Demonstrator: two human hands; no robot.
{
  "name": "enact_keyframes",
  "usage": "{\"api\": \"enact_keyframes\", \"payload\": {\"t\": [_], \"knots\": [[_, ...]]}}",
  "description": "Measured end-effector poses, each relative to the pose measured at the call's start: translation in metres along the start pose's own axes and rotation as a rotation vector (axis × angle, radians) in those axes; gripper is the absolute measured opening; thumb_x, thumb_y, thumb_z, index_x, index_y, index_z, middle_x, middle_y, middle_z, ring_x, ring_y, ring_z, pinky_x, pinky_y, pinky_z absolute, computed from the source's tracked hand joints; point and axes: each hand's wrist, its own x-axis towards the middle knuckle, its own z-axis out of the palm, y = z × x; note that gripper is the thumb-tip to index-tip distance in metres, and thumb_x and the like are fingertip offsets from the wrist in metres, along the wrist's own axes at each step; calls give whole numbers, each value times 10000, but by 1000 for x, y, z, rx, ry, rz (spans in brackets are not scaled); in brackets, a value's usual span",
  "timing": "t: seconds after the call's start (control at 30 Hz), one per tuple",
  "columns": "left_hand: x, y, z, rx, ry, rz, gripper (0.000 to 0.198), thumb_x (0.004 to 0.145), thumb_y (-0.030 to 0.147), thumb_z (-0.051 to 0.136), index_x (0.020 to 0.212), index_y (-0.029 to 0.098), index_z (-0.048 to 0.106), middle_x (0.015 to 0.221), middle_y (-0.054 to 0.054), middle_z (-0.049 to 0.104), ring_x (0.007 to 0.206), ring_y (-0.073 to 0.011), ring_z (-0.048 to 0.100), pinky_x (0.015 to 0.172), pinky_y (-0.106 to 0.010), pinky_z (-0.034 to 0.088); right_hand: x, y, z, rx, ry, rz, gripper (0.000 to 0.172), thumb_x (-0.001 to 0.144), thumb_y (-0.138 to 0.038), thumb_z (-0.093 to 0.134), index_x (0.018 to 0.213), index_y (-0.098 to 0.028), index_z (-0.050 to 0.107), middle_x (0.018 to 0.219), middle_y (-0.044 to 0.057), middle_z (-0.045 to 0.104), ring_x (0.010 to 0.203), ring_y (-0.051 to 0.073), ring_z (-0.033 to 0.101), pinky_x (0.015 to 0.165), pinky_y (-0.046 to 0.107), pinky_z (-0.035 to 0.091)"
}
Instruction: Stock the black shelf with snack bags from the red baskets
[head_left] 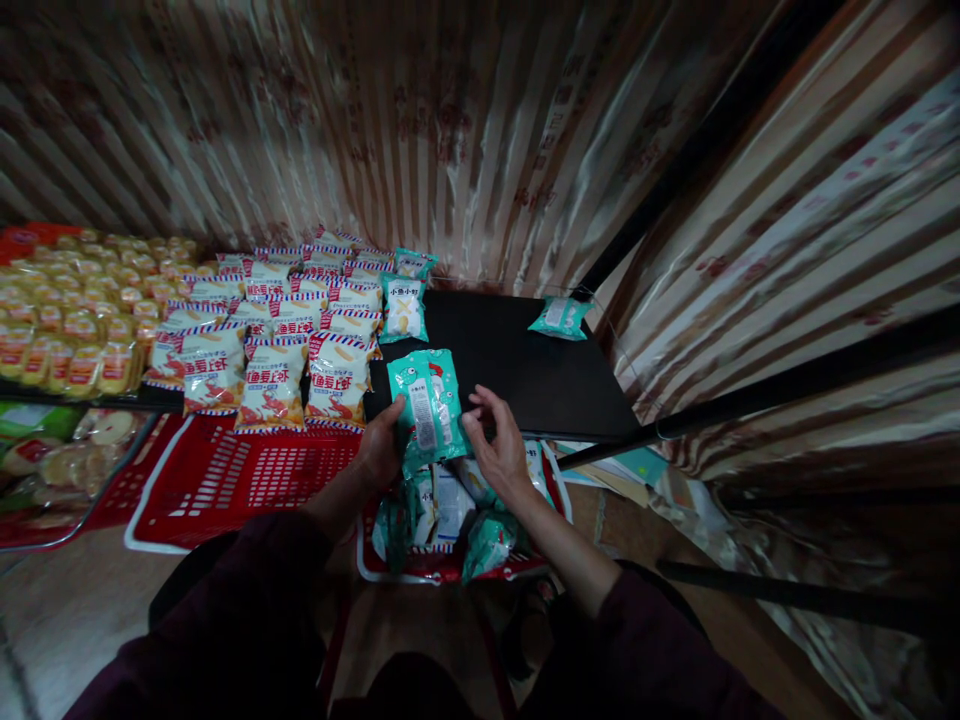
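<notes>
A teal snack bag (427, 405), its printed back turned toward me, is held up over the shelf's front edge. My left hand (381, 445) grips its left side, thumb on the front. Close to the bag's right edge is my right hand (499, 445), fingers apart and slightly curled; it does not appear to hold anything. Below both hands stands a red basket (367, 560) with a white rim, holding several teal snack bags (491, 540). Two more teal bags (405, 308) stand on the shelf beside the white shrimp-snack bags, and another teal bag (561, 318) lies at the back right.
Rows of white and red snack bags (274, 385) fill the middle of the black shelf (495, 370). Yellow packaged cakes (82, 320) stand at the left. A second red basket (247, 480) sits below. Dark metal poles (720, 400) and a striped curtain (450, 130) bound the shelf.
</notes>
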Motion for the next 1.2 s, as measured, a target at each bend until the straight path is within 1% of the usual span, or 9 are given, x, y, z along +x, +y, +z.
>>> {"api": "enact_keyframes", "payload": {"t": [0.1, 0.17, 0.27, 0.37, 0.5, 0.63, 0.77, 0.9, 1.2], "knots": [[1, 0, -1, -9, -15, -4, 335, 859, 421, 506, 1016, 153, 630, 775, -52, 717, 770, -194, 689, 664, -302, 558, 3, 7, 4, 216, -100, 168, 500, 853, -429, 530, 1275, -165, 474, 993, 74, 608, 797, 154, 577, 734, 292, 494], [2, 0, -2, -21, -27, -24, 346, 879, 403, 474, 1053, 144, 623, 790, -60, 720, 777, -199, 691, 691, -317, 561, 3, 10, 6, 299, -130, 235, 476, 832, -445, 553, 1212, -159, 527, 868, 34, 599, 699, 129, 549, 647, 256, 471], [3, 0, -5, -25, -42, -55, 368, 859, 387, 511, 1090, 121, 616, 829, -79, 726, 794, -219, 694, 739, -349, 561, 2, 12, 9, 363, -118, 261, 418, 793, -454, 596, 1097, -168, 597, 745, -7, 566, 619, 109, 503, 570, 233, 432], [0, -1, -8, -2, -91, -58, 351, 810, 335, 584, 1061, 94, 631, 869, -97, 728, 818, -234, 692, 776, -353, 554, 1, 14, 11, 401, -84, 246, 417, 771, -444, 624, 1094, -180, 597, 721, -20, 565, 600, 104, 503, 555, 228, 427], [-3, -3, -9, 35, -83, 14, 245, 786, 223, 602, 996, 106, 652, 841, -77, 729, 790, -209, 692, 771, -314, 551, 1, 14, 9, 322, -68, 172, 385, 824, -388, 582, 1150, -183, 570, 756, -13, 569, 616, 103, 515, 579, 232, 437], [-3, -1, -8, 1, -31, -30, 194, 850, 178, 501, 952, 111, 651, 802, -66, 724, 739, -177, 689, 759, -291, 551, 0, 11, 4, 122, -87, 9, 323, 879, -325, 521, 1163, -187, 585, 829, 18, 585, 701, 128, 550, 647, 260, 463], [-2, 3, -6, -48, -5, -84, 227, 863, 185, 477, 989, 101, 647, 825, -74, 726, 756, -184, 690, 775, -306, 550, 1, 8, 0, -54, -69, -153, 334, 907, -270, 475, 1222, -206, 562, 986, 69, 595, 865, 171, 588, 765, 314, 496], [0, 3, -5, -46, -10, -126, 303, 879, 227, 457, 1070, 71, 632, 841, -95, 727, 802, -212, 690, 791, -335, 549, 1, 8, -2, -183, -23, -262, 301, 911, -236, 465, 1184, -227, 593, 1173, 101, 558, 1104, 216, 535, 952, 396, 450], [4, 1, -7, -45, -73, -126, 364, 893, 269, 446, 1153, 70, 606, 886, -102, 726, 804, -208, 690, 811, -336, 538, -1, 12, 0, -221, -14, -321, 303, 918, -192, 447, 1188, -215, 582, 1131, 105, 581, 1082, 210, 550, 942, 397, 472]]}}
